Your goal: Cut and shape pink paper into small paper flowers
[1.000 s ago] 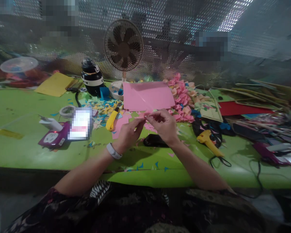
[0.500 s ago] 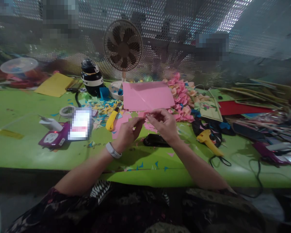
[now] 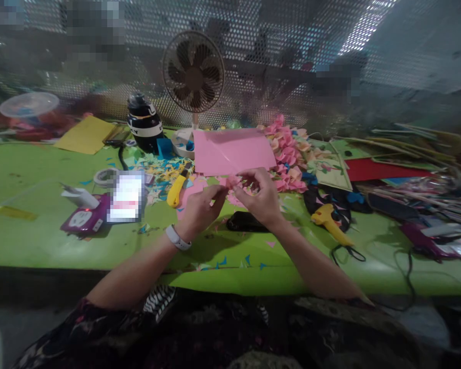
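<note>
My left hand (image 3: 203, 207), with a pale band on its wrist, is closed in a pinch on a small folded piece of pink paper (image 3: 231, 183). Opposite it, my right hand (image 3: 262, 199) has its thumb and curved index finger at the other side of the same piece. Just beyond the hands lies a stack of pink paper sheets (image 3: 234, 151). Pink scraps lie under the fingers, and a black case (image 3: 246, 221) rests below the right hand. A yellow utility knife (image 3: 177, 189) lies left of my left hand.
Folded pink paper flowers (image 3: 288, 154) are heaped behind on the right. A yellow glue gun (image 3: 332, 224) with its cord lies right of my forearm. To the left are a lit phone (image 3: 126, 197), a tape roll (image 3: 105, 177) and a black bottle (image 3: 144, 123). A fan (image 3: 194, 72) stands behind.
The pink piece now looks more folded and shows more between the fingers. My right index finger has lifted and spread a little from the thumb. The left hand has barely shifted.
</note>
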`<action>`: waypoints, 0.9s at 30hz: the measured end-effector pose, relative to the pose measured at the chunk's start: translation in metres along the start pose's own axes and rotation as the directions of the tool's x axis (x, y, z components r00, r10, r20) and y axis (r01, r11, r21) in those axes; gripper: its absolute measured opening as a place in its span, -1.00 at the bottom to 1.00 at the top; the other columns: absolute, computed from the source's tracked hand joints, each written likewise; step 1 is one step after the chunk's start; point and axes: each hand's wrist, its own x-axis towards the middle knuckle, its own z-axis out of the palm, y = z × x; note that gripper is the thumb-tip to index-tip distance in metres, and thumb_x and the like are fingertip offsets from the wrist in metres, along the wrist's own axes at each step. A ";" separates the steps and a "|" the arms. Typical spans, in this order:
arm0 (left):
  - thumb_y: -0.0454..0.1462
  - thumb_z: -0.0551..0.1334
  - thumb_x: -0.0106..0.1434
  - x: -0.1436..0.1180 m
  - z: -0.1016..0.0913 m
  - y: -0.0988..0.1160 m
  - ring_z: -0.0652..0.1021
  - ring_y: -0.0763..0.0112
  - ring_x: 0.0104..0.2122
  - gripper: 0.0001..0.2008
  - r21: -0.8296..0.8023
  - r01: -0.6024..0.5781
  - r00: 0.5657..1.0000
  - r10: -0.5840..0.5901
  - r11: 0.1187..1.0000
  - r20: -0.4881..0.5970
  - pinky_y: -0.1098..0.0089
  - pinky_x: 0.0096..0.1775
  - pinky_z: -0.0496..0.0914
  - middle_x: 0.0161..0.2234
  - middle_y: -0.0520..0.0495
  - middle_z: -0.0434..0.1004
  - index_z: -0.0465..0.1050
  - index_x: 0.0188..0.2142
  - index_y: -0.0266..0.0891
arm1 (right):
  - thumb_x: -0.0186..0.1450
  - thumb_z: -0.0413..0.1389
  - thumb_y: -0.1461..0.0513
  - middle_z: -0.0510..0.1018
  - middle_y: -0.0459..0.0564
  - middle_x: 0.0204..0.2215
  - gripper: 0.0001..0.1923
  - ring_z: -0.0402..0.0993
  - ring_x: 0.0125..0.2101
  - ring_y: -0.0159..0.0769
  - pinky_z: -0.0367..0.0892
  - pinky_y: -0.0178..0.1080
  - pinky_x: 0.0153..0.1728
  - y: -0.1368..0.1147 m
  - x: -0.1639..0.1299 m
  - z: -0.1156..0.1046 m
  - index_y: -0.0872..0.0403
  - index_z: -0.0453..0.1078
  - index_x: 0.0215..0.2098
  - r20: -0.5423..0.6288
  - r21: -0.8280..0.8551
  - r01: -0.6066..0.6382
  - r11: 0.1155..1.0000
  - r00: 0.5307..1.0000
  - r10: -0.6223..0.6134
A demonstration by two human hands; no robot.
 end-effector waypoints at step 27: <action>-0.30 0.08 0.45 0.004 -0.009 -0.004 0.61 0.38 -0.35 -0.84 0.287 -0.279 0.958 0.245 0.916 0.149 0.44 -0.36 0.41 -0.29 -0.12 0.62 0.40 -0.08 -0.26 | 0.26 0.16 0.29 0.65 0.01 -0.23 -0.84 0.53 -0.17 -0.11 0.36 -0.03 -0.09 0.006 0.002 -0.005 0.01 0.47 -0.18 0.097 -0.209 0.219 0.953 0.975 -0.202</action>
